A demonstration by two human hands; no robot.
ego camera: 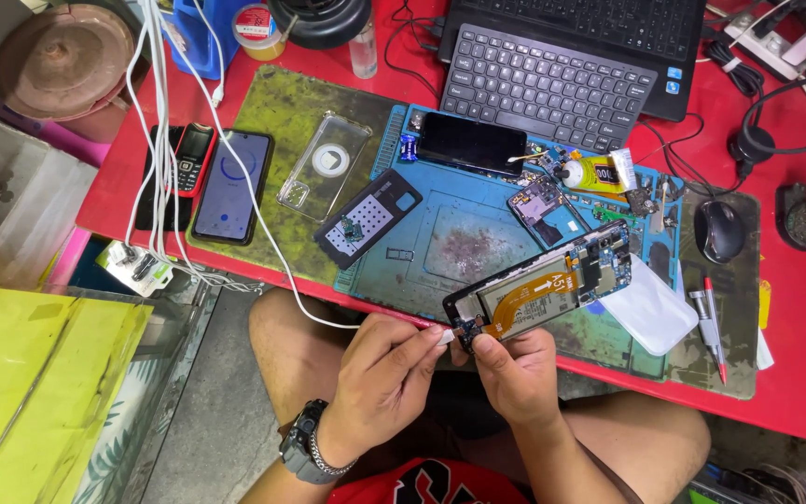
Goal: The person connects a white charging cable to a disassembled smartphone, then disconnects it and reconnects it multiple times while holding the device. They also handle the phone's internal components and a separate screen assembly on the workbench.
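Opened phone [541,284]: back removed, orange ribbon exposed.

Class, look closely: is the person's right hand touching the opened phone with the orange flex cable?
Touching: the head view shows the right hand gripping the opened phone at its lower end.

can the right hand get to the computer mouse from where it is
Probably not right now: the right hand is gripping the opened phone. The mouse lies uncovered on the mat, so the path looks free otherwise.
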